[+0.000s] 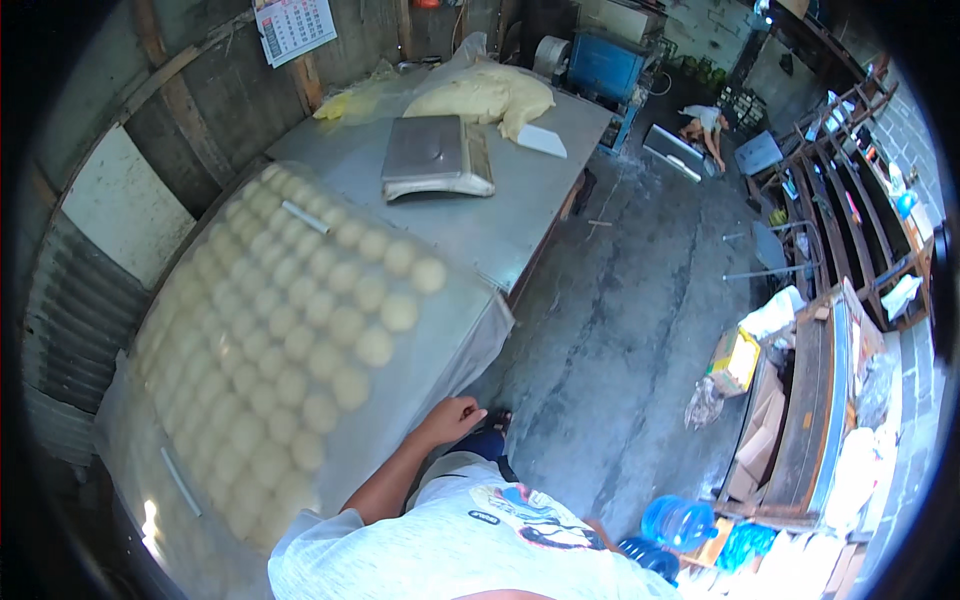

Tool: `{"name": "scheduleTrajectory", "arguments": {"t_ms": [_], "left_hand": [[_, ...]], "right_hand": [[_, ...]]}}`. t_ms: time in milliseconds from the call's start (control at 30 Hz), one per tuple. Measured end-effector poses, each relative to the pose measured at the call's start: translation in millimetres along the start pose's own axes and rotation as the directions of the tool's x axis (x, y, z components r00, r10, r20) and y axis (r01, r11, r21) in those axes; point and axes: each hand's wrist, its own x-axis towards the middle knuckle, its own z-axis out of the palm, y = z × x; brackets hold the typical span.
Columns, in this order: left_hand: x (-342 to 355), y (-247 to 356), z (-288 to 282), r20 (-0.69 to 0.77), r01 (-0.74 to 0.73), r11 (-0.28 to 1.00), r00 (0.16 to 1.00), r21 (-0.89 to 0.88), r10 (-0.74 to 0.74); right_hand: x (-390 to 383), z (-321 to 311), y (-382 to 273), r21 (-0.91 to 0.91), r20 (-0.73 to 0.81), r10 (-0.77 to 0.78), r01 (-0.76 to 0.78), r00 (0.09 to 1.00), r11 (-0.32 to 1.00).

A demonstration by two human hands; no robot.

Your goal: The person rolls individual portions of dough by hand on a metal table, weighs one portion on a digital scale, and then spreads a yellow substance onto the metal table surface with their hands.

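Observation:
My left hand [455, 419] hangs beside the table's near edge, its fingers curled into a loose fist with nothing visible in it. My right hand is out of sight; only a bit of that arm shows beside my shirt. On the metal table [420, 385], left of my left hand, lie many round dough balls [270, 340] in close rows under a clear plastic sheet [470, 350]. The sheet hangs over the table's corner. One short white stick [305, 217] rests on top of the rows, and another white stick [181, 482] lies nearer me.
Farther along the table are a scale [430, 158], a large dough mass [480, 97] and a white scraper-like sheet [541, 141]. Beyond stands a blue machine [605, 65]. A person [705, 128] is low to the floor at the back. Shelves, a yellow box [735, 360] and blue water bottles [678, 523] line the right.

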Motion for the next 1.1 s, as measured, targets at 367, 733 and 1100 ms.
{"name": "scheduleTrajectory", "arguments": {"t_ms": [367, 733, 1100], "left_hand": [[406.5, -94.3, -89.1, -0.283, -0.101, 0.301, 0.699, -0.948, -0.656], [553.9, -105.6, -145.0, -0.291, -0.72, -0.067, 0.361, -0.69, -0.886], [476.5, -135.4, -146.2, -0.288, -0.65, 0.507, -0.42, -0.566, -0.861]], "right_hand": [[26.2, -106.6, -263.6, 0.462, -0.002, -0.072, 0.065, 0.997, 0.885], [203.8, -177.0, -616.7, 0.395, 0.161, -0.156, 0.081, 0.975, 0.915], [135.0, -144.2, -1062.8, 0.009, 0.03, -0.523, 0.523, 0.852, 0.852]]}}
